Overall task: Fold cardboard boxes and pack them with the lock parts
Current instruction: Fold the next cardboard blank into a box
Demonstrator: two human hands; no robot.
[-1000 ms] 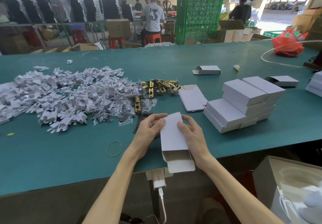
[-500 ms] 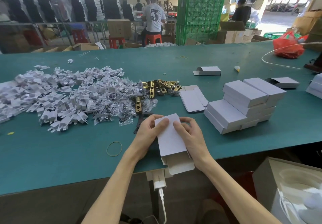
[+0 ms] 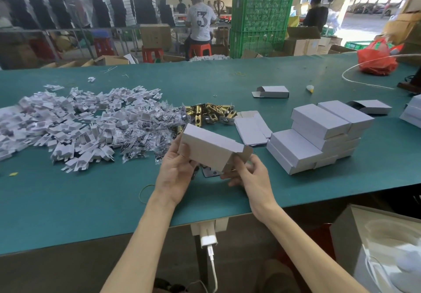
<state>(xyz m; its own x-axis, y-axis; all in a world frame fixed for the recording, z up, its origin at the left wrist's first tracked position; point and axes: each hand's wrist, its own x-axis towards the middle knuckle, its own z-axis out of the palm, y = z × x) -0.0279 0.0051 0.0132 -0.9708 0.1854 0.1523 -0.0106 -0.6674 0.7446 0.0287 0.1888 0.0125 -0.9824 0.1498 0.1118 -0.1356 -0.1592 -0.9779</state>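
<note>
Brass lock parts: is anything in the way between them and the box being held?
Nothing visible is. The brass lock parts lie uncovered on the table just beyond the box, which the left hand and right hand hold up.

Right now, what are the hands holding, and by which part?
A white cardboard box: the left hand grips its left end, the right hand pinches the open flap end.

Bare left hand (image 3: 176, 172) and right hand (image 3: 249, 175), slender bare forearms (image 3: 145, 231).
</note>
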